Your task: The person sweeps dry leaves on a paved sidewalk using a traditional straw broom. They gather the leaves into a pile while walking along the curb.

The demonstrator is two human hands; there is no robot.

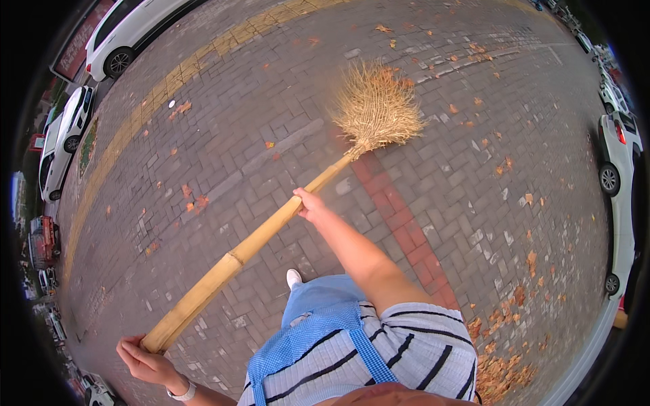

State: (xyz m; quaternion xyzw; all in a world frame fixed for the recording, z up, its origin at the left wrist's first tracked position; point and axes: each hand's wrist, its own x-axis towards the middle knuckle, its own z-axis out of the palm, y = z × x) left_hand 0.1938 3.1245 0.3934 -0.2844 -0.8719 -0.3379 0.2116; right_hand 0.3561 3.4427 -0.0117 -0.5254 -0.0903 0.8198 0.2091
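Both of my hands are closed on a long broom point(233, 260) with a thick, jointed bamboo handle. At the lower left, my left hand point(147, 364) grips the handle's near end. My right hand point(309, 204) wraps around it farther up, toward the head. The straw-coloured twig head point(379, 108) is fanned out over the paving, with a few brown leaves showing at its far right edge. Whether the bristles touch the ground is hard to tell. My fingers partly hide the handle where I hold it.
Dry leaves lie scattered on grey brick paving point(271, 176), with a thicker leaf pile point(504, 372) at the lower right. A red brick strip point(399, 220) runs beside my right arm. White cars point(66, 142) stand at the left, and another white car point(619, 196) at the right.
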